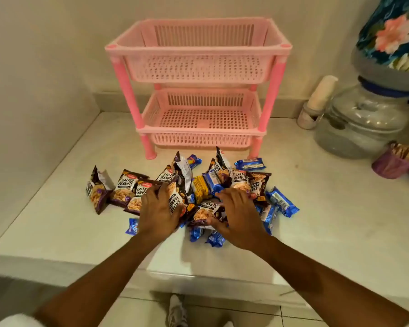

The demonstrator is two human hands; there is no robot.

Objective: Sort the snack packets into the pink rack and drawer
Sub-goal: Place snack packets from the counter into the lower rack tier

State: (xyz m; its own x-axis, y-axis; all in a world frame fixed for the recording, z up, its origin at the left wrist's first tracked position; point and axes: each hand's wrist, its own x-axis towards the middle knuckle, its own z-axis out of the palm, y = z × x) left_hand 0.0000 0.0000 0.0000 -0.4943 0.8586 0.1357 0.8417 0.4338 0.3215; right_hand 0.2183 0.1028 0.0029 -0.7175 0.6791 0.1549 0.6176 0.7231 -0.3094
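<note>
A pile of snack packets lies on the white counter (316, 208) in front of the pink rack (198, 48). It holds brown salted peanuts packets (124, 187), blue biscuit packets (282, 201) and a yellow packet (200, 187). My left hand (157, 213) grips an upright salted peanuts packet (176, 200) between thumb and fingers at the pile's left middle. My right hand (240, 215) lies on the pile's middle, its thumb and fingers round another salted peanuts packet (204, 212). Both rack shelves, upper and lower (203, 119), hold nothing.
A steel water pot (364, 121) under a floral cover (392, 31) stands at the right, with a white tube (316, 100) beside it and a purple cup (392, 165) of sticks in front. Walls close the left and back. The counter's front edge is near my forearms.
</note>
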